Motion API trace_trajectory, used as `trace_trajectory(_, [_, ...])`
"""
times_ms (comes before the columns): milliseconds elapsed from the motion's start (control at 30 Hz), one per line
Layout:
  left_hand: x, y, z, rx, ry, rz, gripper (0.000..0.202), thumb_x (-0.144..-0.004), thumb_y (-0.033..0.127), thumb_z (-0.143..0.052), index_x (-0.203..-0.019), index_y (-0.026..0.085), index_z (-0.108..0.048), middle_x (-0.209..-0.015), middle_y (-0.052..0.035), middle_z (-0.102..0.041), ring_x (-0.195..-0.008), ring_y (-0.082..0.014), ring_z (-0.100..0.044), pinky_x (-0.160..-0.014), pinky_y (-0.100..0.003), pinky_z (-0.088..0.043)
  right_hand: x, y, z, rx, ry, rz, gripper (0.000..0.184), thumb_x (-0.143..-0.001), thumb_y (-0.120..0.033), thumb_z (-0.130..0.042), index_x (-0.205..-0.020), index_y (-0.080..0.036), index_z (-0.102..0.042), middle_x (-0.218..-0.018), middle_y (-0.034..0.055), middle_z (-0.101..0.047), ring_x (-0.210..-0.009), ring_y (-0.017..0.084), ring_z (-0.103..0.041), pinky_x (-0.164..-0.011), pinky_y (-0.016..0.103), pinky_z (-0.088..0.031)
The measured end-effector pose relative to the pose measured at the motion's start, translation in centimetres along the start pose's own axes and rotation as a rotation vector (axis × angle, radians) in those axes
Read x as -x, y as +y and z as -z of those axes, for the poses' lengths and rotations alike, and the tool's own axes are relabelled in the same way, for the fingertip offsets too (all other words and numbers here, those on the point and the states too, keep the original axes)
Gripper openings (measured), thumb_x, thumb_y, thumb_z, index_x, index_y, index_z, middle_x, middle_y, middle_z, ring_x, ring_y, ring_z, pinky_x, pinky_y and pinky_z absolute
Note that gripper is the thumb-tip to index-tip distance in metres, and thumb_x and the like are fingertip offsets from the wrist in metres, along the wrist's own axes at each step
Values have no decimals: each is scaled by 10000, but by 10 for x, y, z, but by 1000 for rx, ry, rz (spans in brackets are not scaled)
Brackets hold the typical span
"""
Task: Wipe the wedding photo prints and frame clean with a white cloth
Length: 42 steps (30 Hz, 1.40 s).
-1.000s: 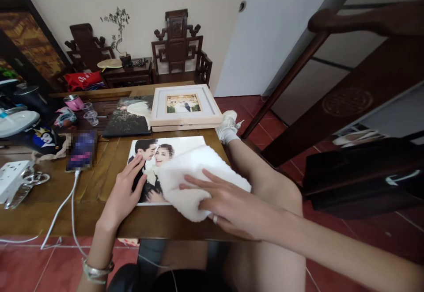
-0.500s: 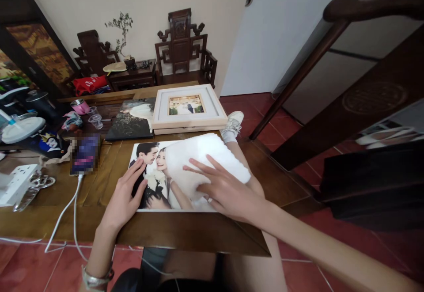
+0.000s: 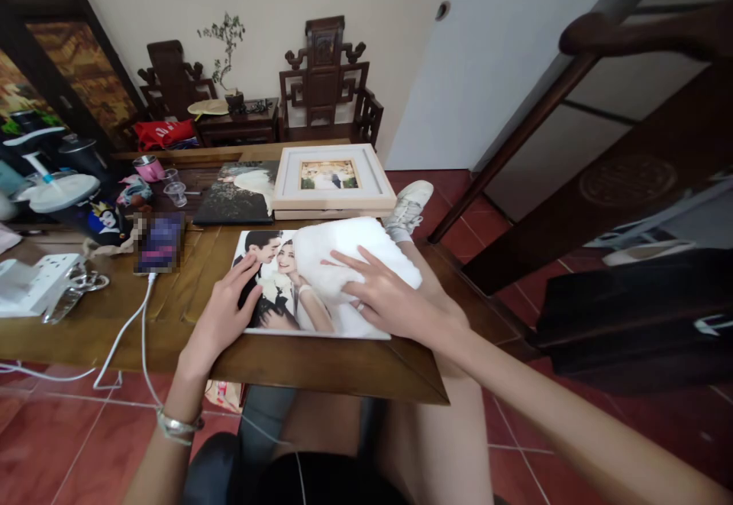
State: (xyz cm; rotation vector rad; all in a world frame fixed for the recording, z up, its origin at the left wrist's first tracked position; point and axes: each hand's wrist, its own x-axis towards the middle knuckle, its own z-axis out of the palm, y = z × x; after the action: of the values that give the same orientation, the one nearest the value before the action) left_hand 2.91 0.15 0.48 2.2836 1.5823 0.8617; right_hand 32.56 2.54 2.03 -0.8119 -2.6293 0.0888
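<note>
A large glossy photo print (image 3: 279, 299) of a couple lies flat at the table's near edge. My left hand (image 3: 230, 302) rests on its left side, fingers stretched out and holding nothing. Spread over the print's right part is a fluffy white cloth (image 3: 395, 249). My right hand (image 3: 389, 295) lies on this cloth with its fingers spread, pressing it against the print. The cloth and my hand hide much of the print's right side, and my right thumb is hard to make out.
Behind the print sit a pale framed picture (image 3: 337, 201) and a dark photo panel (image 3: 229, 203). To the left are a phone (image 3: 159, 241) with a white cable (image 3: 144, 337), a power strip (image 3: 43, 283), a lidded cup (image 3: 62, 192) and a pink mug (image 3: 149, 169).
The camera view has shifted, so the table sits higher and slightly further right in the picture. Both hands keep nearly the same places on the print and the cloth.
</note>
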Motion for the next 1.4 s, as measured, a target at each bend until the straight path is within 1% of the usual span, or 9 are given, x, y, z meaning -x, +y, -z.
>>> trace_trajectory(333, [1,-2,-1,-32,12,-16,453,-968,382,-429,-1336,144,-545,-1473,-131,-471,-1385,-243,-413,-1156,-470,-329,-2,3,1,11,-2,33,281,-767,7,-477,-916,-113,-683,-1387,247,-524,-1372,337,-388,-1101,626,-305])
trace_trajectory(500, [-1,0,1,-35,17,-27,453,-964,396,-442,-1335,159,-550,-1465,-127,-480,-1374,-253,-429,-1146,-478,-345,-2,0,0,6,9,7,304,-751,16,-483,-907,-147,-686,-1402,196,-530,-1383,307,-379,-1124,605,-284])
trace_trajectory(700, [-1,5,2,-40,-2,-8,452,-968,388,-438,-1336,151,-550,-1474,-123,-472,-1384,-252,-414,-1158,-460,-332,0,4,-1,-28,16,3,292,-759,11,-476,-888,-148,-684,-1402,193,-532,-1387,307,-374,-1133,602,-270])
trace_trajectory(867, [-2,7,3,-28,2,-3,442,-968,370,-447,-1326,136,-557,-1467,-129,-478,-1379,-239,-422,-1164,-451,-324,-14,13,5,-42,-28,-121,323,-773,12,-473,-984,-128,-673,-1272,212,-631,-1380,289,-392,-1128,579,-298])
trace_trajectory(967, [-2,7,3,-22,-6,2,442,-971,375,-442,-1337,150,-547,-1473,-122,-472,-1387,-239,-410,-1164,-459,-324,-15,-1,6,-35,-38,-156,354,-738,28,-474,-986,-114,-681,-1303,228,-605,-1383,330,-377,-1115,625,-283])
trace_trajectory(1133, [-1,6,2,-26,-23,26,448,-976,380,-433,-1364,176,-522,-1495,-107,-446,-1405,-240,-381,-1162,-479,-319,9,-51,4,-148,-69,-51,389,-661,20,-487,-920,-169,-709,-1465,153,-470,-1416,337,-307,-1132,653,-215])
trace_trajectory(1200, [-1,6,3,-26,-28,35,442,-977,376,-430,-1365,186,-522,-1501,-100,-439,-1410,-240,-371,-1164,-483,-313,15,-59,5,-190,-77,-25,386,-653,-1,-503,-917,-189,-712,-1475,130,-461,-1416,319,-315,-1142,632,-217])
trace_trajectory(1267, [-1,7,3,-18,-29,38,434,-976,373,-430,-1361,198,-528,-1501,-96,-439,-1410,-244,-371,-1163,-488,-313,12,-51,5,-199,-80,-31,381,-663,-6,-495,-917,-191,-710,-1443,134,-501,-1400,293,-357,-1149,600,-236])
trace_trajectory(1400, [-1,9,4,-1,-32,44,436,-976,363,-430,-1377,212,-509,-1506,-96,-432,-1408,-247,-374,-1156,-502,-317,-15,-6,3,-119,-37,-85,345,-715,-3,-476,-931,-153,-699,-1227,187,-666,-1367,290,-416,-1130,584,-291])
